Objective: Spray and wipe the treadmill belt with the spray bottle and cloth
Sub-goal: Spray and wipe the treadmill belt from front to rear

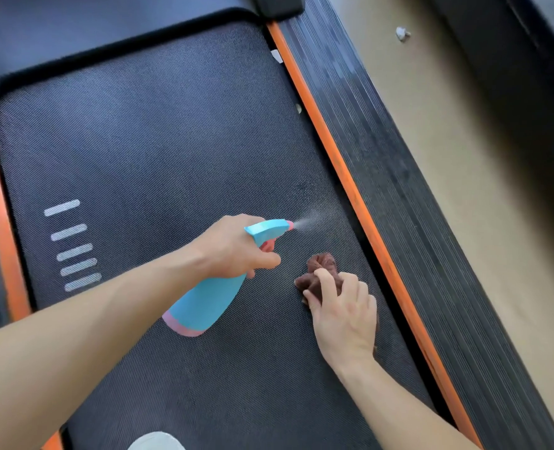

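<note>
The black textured treadmill belt [145, 141] fills most of the view. My left hand [236, 246] grips a light blue spray bottle [207, 303] with a pink base, fingers on the trigger. A fine mist leaves the nozzle toward the belt's right edge. Just to the right, my right hand [343, 315] holds a crumpled brown cloth [321, 267] against the belt, below the mist.
Orange strips [343, 177] border the belt on both sides, with a ribbed black side rail [408, 203] on the right. Beyond the rail lies tan floor [483, 164]. Several white stripes [72, 246] mark the belt at left. A pale round object [157, 441] sits at the bottom edge.
</note>
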